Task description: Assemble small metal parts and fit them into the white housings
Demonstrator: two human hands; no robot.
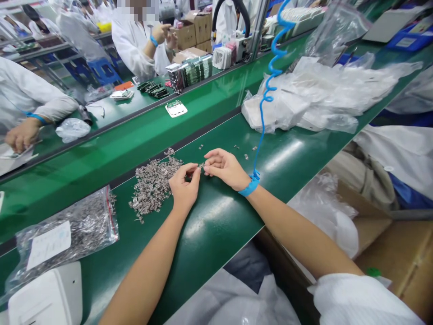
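Note:
My left hand [184, 185] and my right hand [225, 168] meet over the green bench mat [219, 221], fingertips pinched together on a small metal part [200, 166] between them. A pile of small silvery metal parts [152, 183] lies just left of my left hand. A few loose parts [245, 156] lie scattered beyond my right hand. My right wrist wears a blue strap [251, 184] with a coiled blue cord [269, 90] rising from it.
A clear zip bag of metal parts [67, 234] with a white label and a white device [47, 298] lie at the near left. Heaped plastic bags [321, 95] sit at the right. Beyond runs a green conveyor [135, 131]. Co-workers in white coats work opposite. A cardboard box [389, 243] stands at my right.

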